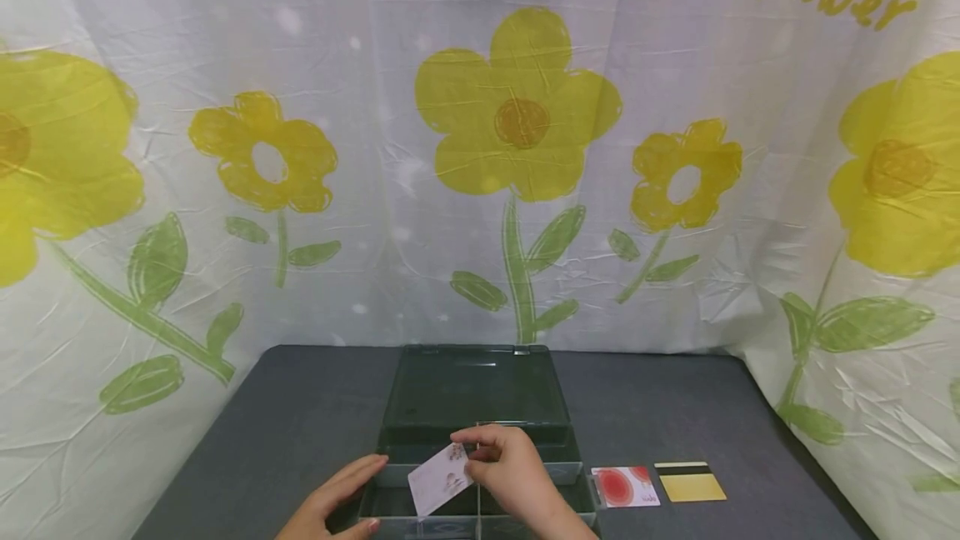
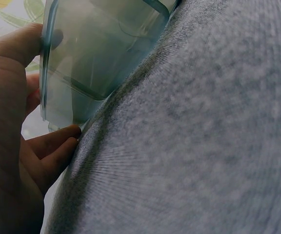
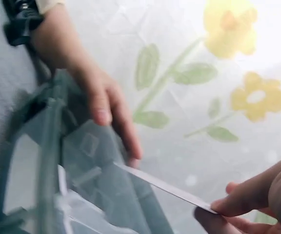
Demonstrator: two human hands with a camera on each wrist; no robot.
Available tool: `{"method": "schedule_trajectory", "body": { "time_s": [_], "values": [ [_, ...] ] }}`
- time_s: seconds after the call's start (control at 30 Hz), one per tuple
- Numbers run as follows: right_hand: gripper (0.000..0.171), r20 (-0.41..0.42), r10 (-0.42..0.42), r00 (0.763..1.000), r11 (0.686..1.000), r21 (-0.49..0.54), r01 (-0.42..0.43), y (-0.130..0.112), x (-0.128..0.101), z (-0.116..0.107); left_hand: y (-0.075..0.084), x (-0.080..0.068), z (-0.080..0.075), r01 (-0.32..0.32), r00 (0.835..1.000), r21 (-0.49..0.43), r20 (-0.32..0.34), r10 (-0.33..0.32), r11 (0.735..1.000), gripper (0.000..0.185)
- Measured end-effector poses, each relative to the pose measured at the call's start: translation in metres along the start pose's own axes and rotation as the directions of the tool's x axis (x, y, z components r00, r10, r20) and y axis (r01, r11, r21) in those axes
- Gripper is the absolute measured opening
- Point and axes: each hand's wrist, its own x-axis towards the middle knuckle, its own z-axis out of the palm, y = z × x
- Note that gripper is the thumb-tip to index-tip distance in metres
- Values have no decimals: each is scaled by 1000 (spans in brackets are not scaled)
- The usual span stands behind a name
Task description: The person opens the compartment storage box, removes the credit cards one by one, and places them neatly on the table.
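A white card with small printed figures (image 1: 437, 482) is pinched between the thumb and fingers of my right hand (image 1: 510, 469), tilted above the front left compartment of a box. This translucent dark green box (image 1: 476, 390) has its lid up at the back and clear dividers inside. At the box's left side rests my left hand (image 1: 333, 502), its fingers extended along the side and its thumb by the front edge. In the left wrist view, the thumb touches the clear box wall (image 2: 101, 53). Seen from the right wrist, the card (image 3: 165, 187) appears nearly edge-on.
To the right of the box lie a white card with red circles (image 1: 625, 487) and a yellow card with a black stripe (image 1: 690, 482). A dark grey cloth (image 1: 322, 398) covers the table. Behind hangs a white curtain (image 1: 390, 257) with yellow flowers.
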Motion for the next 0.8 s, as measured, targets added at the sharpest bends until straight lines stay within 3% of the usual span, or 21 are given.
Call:
{"method": "schedule_trajectory", "body": {
  "time_s": [0.2, 0.37, 0.6, 0.8],
  "values": [
    [51, 85, 79, 993, 982, 164, -92, 0, 1, -20, -4, 0, 0, -49, 999, 23, -22, 49, 999, 61],
    [62, 136, 104, 985, 962, 237, -134, -3, -1, -36, -7, 0, 1, -100, 994, 12, -34, 101, 995, 62],
    [61, 151, 122, 981, 961, 231, -155, -7, -6, -54, 0, -1, 0, -10, 999, 4, -31, 10, 1000, 60],
    [51, 168, 145, 975, 958, 222, -181, -8, -10, -64, 1, 1, -3, 15, 1000, -1, 19, -15, 1000, 59]
  ]
}}
